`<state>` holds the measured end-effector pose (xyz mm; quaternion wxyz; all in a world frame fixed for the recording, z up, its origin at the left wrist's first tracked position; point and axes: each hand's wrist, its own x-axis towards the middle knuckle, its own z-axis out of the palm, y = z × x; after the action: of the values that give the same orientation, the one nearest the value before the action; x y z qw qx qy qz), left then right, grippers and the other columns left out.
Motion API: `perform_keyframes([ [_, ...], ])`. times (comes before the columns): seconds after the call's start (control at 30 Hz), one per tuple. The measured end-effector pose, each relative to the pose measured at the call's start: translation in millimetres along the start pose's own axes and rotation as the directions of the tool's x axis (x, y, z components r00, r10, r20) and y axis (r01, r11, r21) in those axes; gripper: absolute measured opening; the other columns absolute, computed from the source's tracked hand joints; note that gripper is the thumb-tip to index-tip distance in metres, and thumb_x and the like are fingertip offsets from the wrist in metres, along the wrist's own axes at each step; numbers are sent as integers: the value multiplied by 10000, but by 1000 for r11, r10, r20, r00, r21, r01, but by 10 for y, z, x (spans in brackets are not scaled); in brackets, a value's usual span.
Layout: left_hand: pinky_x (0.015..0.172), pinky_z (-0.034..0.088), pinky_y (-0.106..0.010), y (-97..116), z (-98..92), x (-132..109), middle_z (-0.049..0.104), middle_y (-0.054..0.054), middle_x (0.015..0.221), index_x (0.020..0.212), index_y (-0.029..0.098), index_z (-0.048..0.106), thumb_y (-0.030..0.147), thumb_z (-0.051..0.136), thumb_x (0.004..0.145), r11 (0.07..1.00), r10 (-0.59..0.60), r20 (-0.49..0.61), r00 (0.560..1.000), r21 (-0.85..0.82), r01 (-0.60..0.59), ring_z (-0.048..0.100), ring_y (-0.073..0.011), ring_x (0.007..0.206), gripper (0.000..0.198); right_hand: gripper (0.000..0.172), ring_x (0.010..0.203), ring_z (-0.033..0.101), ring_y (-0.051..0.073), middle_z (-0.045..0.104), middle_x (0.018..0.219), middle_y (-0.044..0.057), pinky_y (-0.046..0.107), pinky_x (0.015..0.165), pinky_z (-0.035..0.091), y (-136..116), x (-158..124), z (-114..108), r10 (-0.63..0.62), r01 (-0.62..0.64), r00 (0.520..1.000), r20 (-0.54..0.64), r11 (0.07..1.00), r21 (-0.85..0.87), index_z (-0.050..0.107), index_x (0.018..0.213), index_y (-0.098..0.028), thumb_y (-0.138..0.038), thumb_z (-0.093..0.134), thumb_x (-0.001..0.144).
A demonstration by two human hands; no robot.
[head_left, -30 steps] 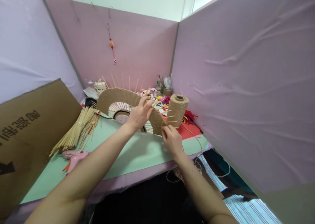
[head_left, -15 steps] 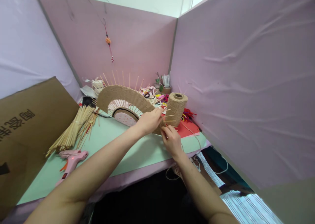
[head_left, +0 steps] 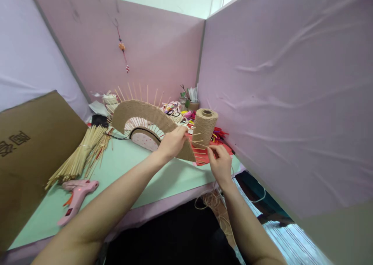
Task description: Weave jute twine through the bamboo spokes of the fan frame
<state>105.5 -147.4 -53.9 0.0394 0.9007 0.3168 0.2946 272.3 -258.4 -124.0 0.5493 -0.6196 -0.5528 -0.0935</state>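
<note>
A fan-shaped piece (head_left: 142,108) with a woven twine band and thin sticks poking out past its rim stands tilted on the table. My left hand (head_left: 174,141) is closed on the band near its right end. Off that end, my right hand (head_left: 220,162) pinches a strand of twine, its fingertips beside the protruding sticks. Just behind my hands stands a big spool of brown twine (head_left: 205,127). The fan's lower centre carries a pale dotted half-round (head_left: 144,140) edged with a dark border.
A bundle of thin sticks (head_left: 78,156) and a pink glue gun (head_left: 77,197) lie at the left, beside a cardboard sheet (head_left: 37,152). Red paper (head_left: 201,156) lies under the spool. Loose twine (head_left: 211,201) hangs off the front edge. Partition walls enclose the table.
My right hand has moved away from the fan's band to the right, drawing the strand outward. My left hand keeps its hold on the band. The view has shifted slightly.
</note>
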Motion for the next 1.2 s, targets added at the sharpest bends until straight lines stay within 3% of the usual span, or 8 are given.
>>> perform_keyframes([
  [0.1, 788, 482, -321, 4, -23, -1, 639, -57, 1057, 1017, 212, 538, 219, 473, 897, 1000, -10, 3, 1000, 16, 10, 623, -217, 974, 136, 156, 712, 567, 160, 626, 767, 41, 289, 681, 449, -6, -36, 27, -1, 1, 999, 34, 1000, -1, 635, 822, -175, -251, 522, 899],
  [0.23, 771, 480, -323, 8, -50, 1, 636, -67, 1034, 1017, 211, 534, 213, 466, 893, 1000, -17, -11, 1000, 6, 17, 624, -219, 949, 141, 168, 752, 568, 162, 602, 798, 56, 291, 731, 464, -96, -213, 59, -149, 151, 988, 28, 987, -50, 646, 968, -173, -202, 488, 916],
  [0.43, 764, 474, -323, -43, -101, 21, 641, -69, 1001, 993, 209, 540, 198, 479, 868, 999, 1, -47, 999, -40, -3, 625, -213, 908, 140, 174, 739, 572, 153, 600, 811, 56, 268, 701, 464, -89, -400, 130, -183, 200, 962, 203, 978, -65, 663, 953, -178, -196, 493, 920],
  [0.7, 678, 455, -290, -119, -304, 54, 647, -50, 904, 1041, 189, 538, 221, 511, 831, 996, 23, -104, 994, -79, -31, 617, -182, 773, 214, 127, 709, 566, 150, 627, 781, 39, 275, 668, 451, -93, -194, -103, -1, -1, 1000, 17, 993, 119, 661, 909, -186, -240, 547, 889],
  [0.83, 669, 447, -285, -120, -366, 54, 645, -44, 867, 1009, 186, 548, 230, 525, 822, 995, 6, -105, 994, -96, -16, 607, -175, 747, 193, 178, 689, 574, 155, 658, 780, 44, 274, 642, 448, -7, -117, -90, 186, -224, 968, 167, 944, 244, 669, 837, -174, -323, 575, 859],
  [0.97, 665, 442, -283, -147, -377, 54, 647, -38, 863, 1001, 191, 552, 235, 537, 819, 992, -15, -102, 995, -124, 3, 606, -174, 737, 189, 227, 712, 600, 174, 688, 782, 58, 288, 663, 463, 70, -76, -58, 234, -338, 909, 346, 897, 283, 685, 807, -161, -366, 591, 832],
  [1.07, 679, 442, -290, -171, -371, 65, 643, -37, 857, 1001, 196, 558, 231, 538, 817, 993, -19, -116, 993, -114, 6, 604, -180, 746, 188, 223, 760, 613, 180, 694, 849, 64, 291, 683, 466, 39, -56, -116, 203, -286, 933, 298, 920, 270, 700, 887, -171, -354, 575, 852],
  [1.2, 701, 445, -296, -186, -370, 99, 651, -45, 890, 994, 192, 558, 220, 543, 807, 992, -43, -142, 989, -125, 26, 604, -183, 756, 189, 229, 745, 590, 163, 644, 839, 58, 286, 688, 465, -75, -104, -181, -9, -15, 980, 197, 993, 120, 691, 1025, -198, -273, 511, 906],
])
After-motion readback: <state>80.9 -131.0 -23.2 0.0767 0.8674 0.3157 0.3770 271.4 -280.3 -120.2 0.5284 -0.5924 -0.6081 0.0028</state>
